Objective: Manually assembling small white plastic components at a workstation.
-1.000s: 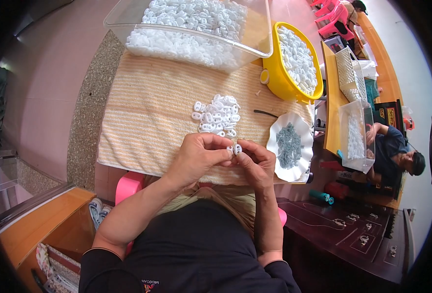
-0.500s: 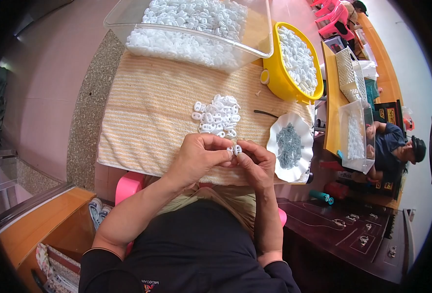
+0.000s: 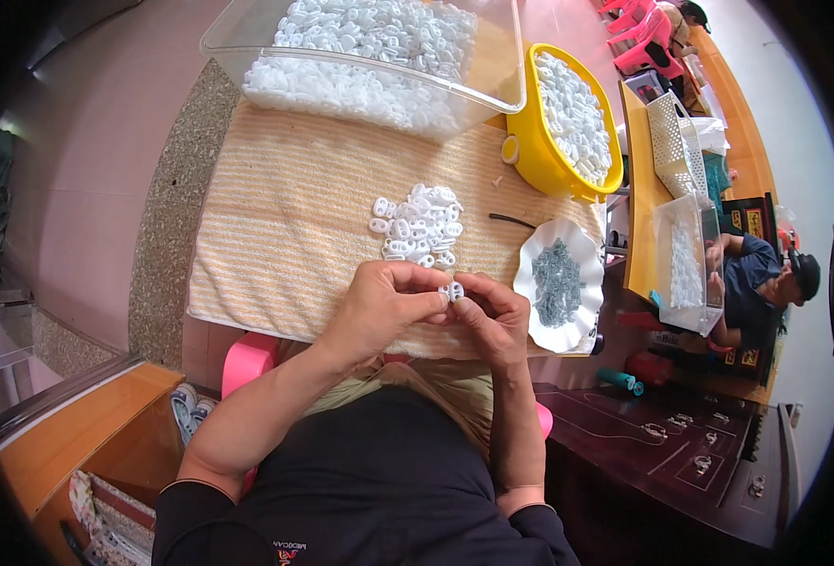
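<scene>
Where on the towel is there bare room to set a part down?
Widest: the towel left of the pile. Also a band between pile and bin. Crowded: the right side, with the tub, black strip and plate; and just below the pile, where the left hand and right hand meet.

Left hand (image 3: 377, 307) beside right hand (image 3: 494, 323), fingers (image 3: 421, 275) pinched, 2 forearms (image 3: 280, 394) extended.

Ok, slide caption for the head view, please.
Left hand and right hand pinch small white pieces over a striped towel, near a pile.
</scene>
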Demonstrator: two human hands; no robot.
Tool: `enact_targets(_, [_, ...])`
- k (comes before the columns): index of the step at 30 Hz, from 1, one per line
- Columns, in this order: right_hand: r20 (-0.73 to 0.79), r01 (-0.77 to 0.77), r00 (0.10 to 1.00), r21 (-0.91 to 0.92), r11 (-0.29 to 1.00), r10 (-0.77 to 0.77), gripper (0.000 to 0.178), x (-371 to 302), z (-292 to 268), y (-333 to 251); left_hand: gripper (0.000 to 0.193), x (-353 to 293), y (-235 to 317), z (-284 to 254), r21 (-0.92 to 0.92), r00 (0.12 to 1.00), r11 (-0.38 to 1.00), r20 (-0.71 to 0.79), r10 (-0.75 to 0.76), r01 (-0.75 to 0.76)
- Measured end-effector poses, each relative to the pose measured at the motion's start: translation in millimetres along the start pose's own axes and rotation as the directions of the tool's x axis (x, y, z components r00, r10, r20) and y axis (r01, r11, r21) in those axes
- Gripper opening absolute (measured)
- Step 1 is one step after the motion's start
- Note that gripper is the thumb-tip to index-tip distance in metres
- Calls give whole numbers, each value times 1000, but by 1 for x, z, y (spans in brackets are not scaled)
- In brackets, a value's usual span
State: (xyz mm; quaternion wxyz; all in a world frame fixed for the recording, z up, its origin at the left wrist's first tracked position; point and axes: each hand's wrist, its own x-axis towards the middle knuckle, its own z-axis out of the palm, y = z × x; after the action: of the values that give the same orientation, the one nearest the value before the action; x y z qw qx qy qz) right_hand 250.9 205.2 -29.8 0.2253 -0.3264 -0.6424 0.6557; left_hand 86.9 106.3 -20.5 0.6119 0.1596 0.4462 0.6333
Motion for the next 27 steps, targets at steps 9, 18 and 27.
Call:
enact_targets(9, [-34,-46,998,21,999,47,25,0,4,-8,22,0,-1,3,-3,1000,1000,4,5,-5])
enact_targets(18, [-11,-16,1000,30,999,16,31,-1,-1,-1,23,-1,0,5,-102,999,994,19,-29,31])
enact_targets(27, [-25,-7,1000,26,1000,7,31,-2,-4,2,15,0,0,5,-211,997,974,19,-78,80])
